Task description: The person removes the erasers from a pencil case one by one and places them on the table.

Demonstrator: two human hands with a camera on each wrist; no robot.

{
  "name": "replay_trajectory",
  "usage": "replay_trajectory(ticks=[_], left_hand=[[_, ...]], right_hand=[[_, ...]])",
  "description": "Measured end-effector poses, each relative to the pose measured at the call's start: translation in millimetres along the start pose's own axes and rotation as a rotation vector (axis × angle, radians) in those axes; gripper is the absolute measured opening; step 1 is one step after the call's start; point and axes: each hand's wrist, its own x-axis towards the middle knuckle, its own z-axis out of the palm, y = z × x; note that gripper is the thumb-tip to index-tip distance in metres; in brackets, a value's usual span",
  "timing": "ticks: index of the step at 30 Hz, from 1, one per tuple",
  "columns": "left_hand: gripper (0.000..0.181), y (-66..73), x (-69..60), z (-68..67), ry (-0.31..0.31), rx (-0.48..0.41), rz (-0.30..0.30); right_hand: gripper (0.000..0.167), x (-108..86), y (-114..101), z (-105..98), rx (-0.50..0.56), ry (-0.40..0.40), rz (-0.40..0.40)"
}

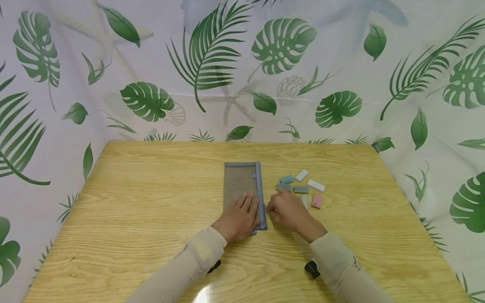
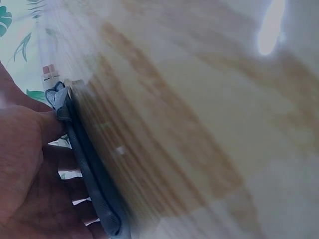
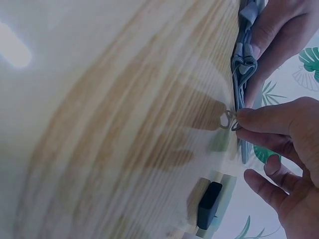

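A mesh zip pouch (image 1: 239, 181) with blue-grey edging lies flat on the wooden table, its long zipper edge (image 1: 259, 181) on the right. Spread over the pouch's near half, my left hand (image 1: 239, 216) presses down with straight fingers. The left wrist view shows that palm beside the pouch's dark edge (image 2: 94, 174). My right hand (image 1: 289, 211) is at the zipper side. In the right wrist view its thumb and forefinger pinch a small zipper pull (image 3: 236, 126) at the pouch edge, while the other fingers are loosely bent. Whether the zipper is parted cannot be made out.
Right of the pouch lie several small blocks: blue-green pieces (image 1: 301, 190), white ones (image 1: 316, 185) and a pink one (image 1: 317, 201). My right hand partly covers the nearest. A leaf-patterned cloth (image 1: 227, 118) hangs behind the table (image 1: 151, 189).
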Motion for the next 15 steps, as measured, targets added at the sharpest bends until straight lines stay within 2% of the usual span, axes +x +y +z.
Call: replay_trajectory(ticks=[15], left_hand=[[0.061,0.0,0.2,0.1,0.001,-0.02,0.0]], right_hand=[[0.025,-4.3,-2.1,1.4,-0.014,0.01,-0.006]])
